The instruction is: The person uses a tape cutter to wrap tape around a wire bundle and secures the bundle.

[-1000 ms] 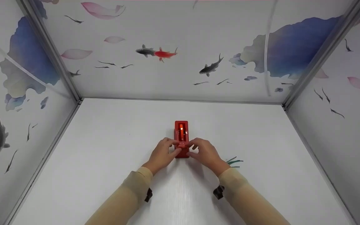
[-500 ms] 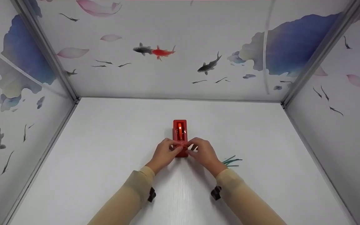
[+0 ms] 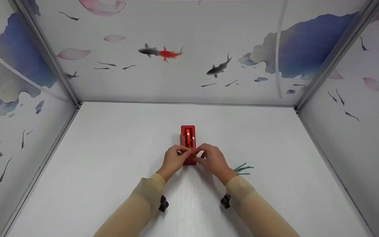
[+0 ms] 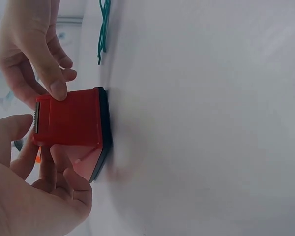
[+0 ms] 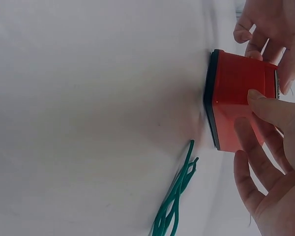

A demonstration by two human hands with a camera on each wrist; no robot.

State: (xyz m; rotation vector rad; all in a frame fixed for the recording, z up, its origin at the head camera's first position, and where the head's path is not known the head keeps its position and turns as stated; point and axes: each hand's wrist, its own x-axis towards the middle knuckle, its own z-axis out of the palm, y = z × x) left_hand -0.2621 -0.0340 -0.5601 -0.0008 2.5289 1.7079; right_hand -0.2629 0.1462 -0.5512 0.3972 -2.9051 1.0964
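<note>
A red tape dispenser (image 3: 189, 161) with a dark base stands on the white table, an orange tape roll (image 3: 188, 135) in its slot. Its toothed blade (image 4: 37, 120) lies along the top of the near end. From the left my left hand (image 3: 173, 162) holds that end, thumb tip right at the blade and the other fingers curled along the side. Opposite it, my right hand (image 3: 213, 160) grips the dispenser, thumb (image 5: 258, 98) pressed on the front face and fingers against its right side. Any strip of tape at the fingertips is hidden.
A few thin green strands (image 3: 243, 168) lie on the table just right of the right wrist. White panels printed with fish and petals enclose the table (image 3: 110, 131) at the back and both sides. Each wrist carries a small black camera (image 3: 164, 203).
The left thumb has slid up to the blade and now meets the index fingertip there. The right fingers have edged closer to the left hand. The head view has shifted slightly.
</note>
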